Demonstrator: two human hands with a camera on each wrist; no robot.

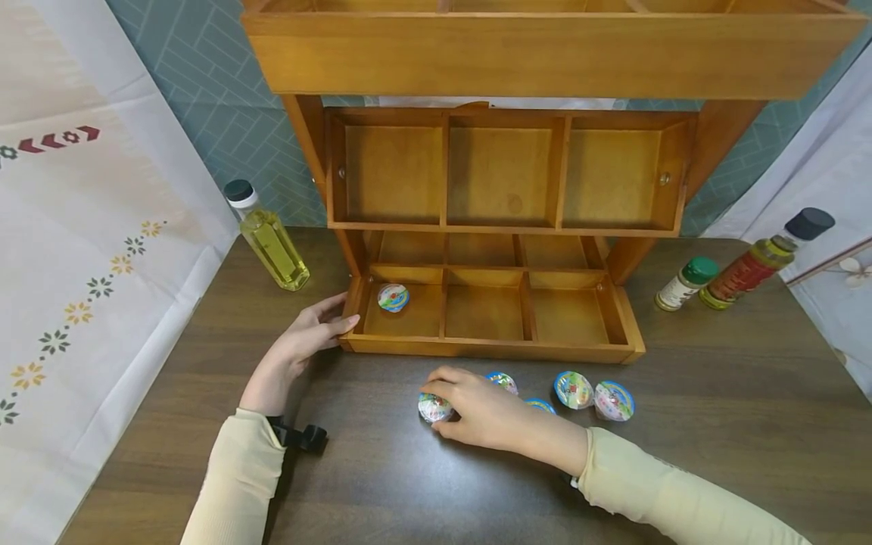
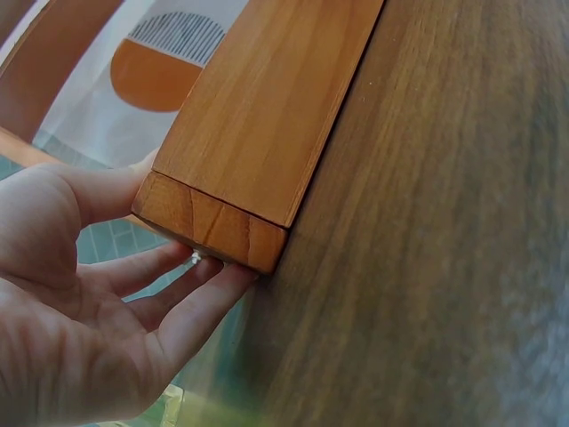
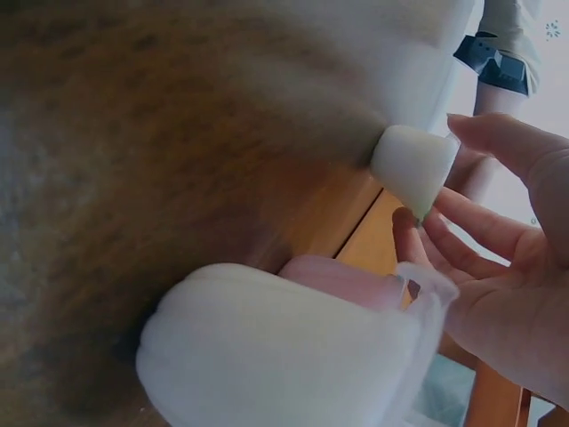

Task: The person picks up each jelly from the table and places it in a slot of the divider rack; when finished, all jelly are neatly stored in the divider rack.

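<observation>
My left hand (image 1: 306, 337) grips the left end of the wooden rack's bottom tray (image 1: 490, 350); in the left wrist view the thumb and fingers (image 2: 200, 307) lie around the tray's corner (image 2: 213, 222). My right hand (image 1: 480, 409) pinches the rim of a small lidded cup (image 1: 434, 407) on the table, in front of the tray. The right wrist view shows that white cup (image 3: 411, 167) between thumb and fingers. Several similar cups sit to the right, among them one cup (image 1: 574, 390) and another (image 1: 615, 401). One cup (image 1: 393, 297) lies in the bottom tray's left compartment.
The rack's middle tray (image 1: 504, 227) and top tray (image 1: 545, 57) rise above the bottom one. An oil bottle (image 1: 275, 248) stands left of the rack. At the right are a green-capped jar (image 1: 684, 284) and a dark-capped bottle (image 1: 749, 272).
</observation>
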